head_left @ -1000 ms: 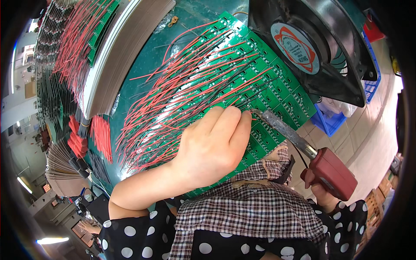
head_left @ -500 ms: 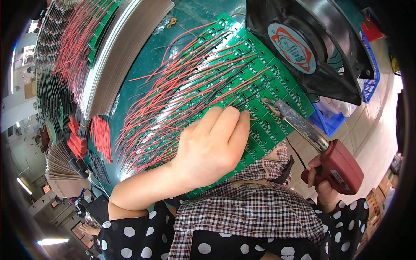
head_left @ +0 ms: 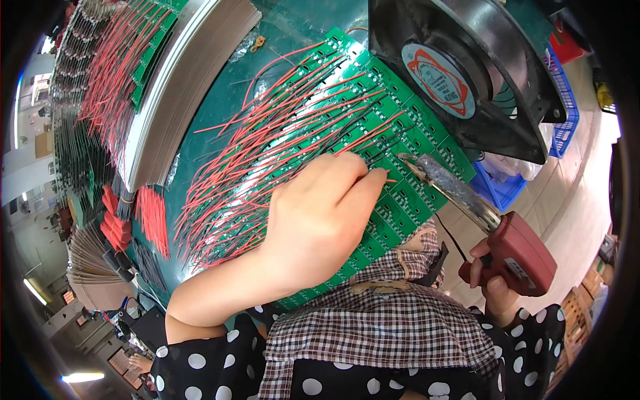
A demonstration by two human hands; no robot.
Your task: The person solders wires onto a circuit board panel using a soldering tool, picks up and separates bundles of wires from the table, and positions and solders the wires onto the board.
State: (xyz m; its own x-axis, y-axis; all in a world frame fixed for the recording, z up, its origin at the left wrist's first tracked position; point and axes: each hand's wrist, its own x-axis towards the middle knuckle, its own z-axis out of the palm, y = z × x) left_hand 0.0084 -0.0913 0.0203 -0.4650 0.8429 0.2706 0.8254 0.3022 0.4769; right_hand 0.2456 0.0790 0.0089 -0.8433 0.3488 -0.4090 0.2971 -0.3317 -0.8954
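Overhanging a teal tabletop (head_left: 208,110), a green circuit-board panel (head_left: 404,212) bears a spread of red and black wires (head_left: 233,187). A maroon soldering gun (head_left: 521,250), enclosed by the curled right hand (head_left: 497,293), points across the panel. The left hand (head_left: 320,215) lies over the panel, fingers drawn together, any pinch hidden; a red wire end (head_left: 391,181) shows beside them.

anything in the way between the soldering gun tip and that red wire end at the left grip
Nothing visible: only green circuit board shows between the soldering gun tip and the red wire end at the left grip. The black fan stands farther up and right in view, clear of that gap.
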